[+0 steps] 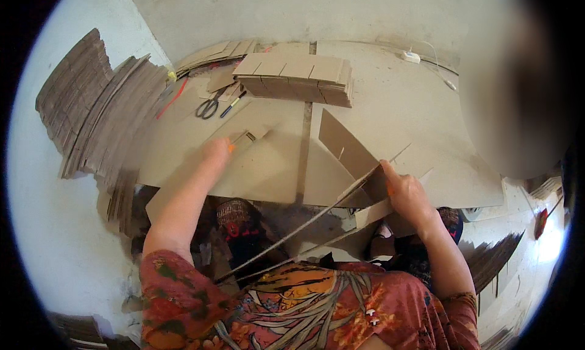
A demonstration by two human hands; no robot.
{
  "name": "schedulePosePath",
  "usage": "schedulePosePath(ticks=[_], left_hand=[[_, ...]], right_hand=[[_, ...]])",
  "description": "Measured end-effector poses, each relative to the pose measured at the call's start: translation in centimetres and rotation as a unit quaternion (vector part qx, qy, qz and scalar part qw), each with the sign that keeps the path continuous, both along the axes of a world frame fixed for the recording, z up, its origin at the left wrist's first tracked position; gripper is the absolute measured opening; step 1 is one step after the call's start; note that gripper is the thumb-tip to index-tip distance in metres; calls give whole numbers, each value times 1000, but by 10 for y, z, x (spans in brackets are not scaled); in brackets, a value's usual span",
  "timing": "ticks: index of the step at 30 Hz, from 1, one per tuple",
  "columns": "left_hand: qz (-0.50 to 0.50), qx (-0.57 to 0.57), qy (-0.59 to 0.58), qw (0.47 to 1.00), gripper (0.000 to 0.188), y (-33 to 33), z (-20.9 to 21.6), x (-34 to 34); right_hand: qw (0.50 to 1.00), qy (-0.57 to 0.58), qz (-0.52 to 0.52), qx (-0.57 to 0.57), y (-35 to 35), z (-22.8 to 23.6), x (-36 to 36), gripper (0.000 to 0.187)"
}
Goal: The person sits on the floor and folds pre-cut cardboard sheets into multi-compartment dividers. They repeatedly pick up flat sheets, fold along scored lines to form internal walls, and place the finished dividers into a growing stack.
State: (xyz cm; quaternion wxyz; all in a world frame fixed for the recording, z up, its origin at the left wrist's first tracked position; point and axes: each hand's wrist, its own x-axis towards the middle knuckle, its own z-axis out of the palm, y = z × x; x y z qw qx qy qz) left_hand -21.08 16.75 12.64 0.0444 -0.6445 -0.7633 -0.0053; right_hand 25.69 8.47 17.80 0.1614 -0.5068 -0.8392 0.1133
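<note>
Fingers (390,178) of the right hand (405,194) are closed on the near edge of a folded cardboard blank (350,155), right of frame centre, where one flap stands up at an angle from the sheet. Fingers (222,148) of the left hand (216,152) are curled down at left of centre, pressing a small cardboard piece (247,137) against the large flat cardboard sheet (268,167) on the desk (396,106); whether they pinch it or only hold it flat cannot be told.

Findings:
- Blank overhangs the near desk edge and its long strips run down toward the lap. Judged risk: the sheet slides or tips off if the right hand lets go, since little else holds it.
- Raised flap is held near one corner only. Uneven pull could crease it off the score line or tear it.
- Bare fingers run along cut cardboard edges; a quick slide could cut the skin.
- Scissors (208,107) and a pen (233,104) lie loose just above the left hand, near the stacks. A sweep of the big sheet could push them off or under the work.
- Stack of slotted cardboard blanks (298,77) at upper centre sits close behind the work; a shove of the sheet may skew it.
- Fanned cardboard piles (91,106) at upper left lean outward and could slump.
- White cable and plug (412,57) lie on the desk at upper right, well apart from the hands.
</note>
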Motion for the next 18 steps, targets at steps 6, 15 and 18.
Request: schedulePosePath(ticks=[6,15,18], left_hand=[[-67,-68,-106,990,30,10,58,25],[-155,-80,-375,911,28,-3,64,153],[-120,-105,-431,888,24,-11,74,180]], right_hand=[[997,49,35,48,-13,1,7,59],[994,52,6,99,-17,30,-7,63],[993,91,-18,78,-16,24,8,61]])
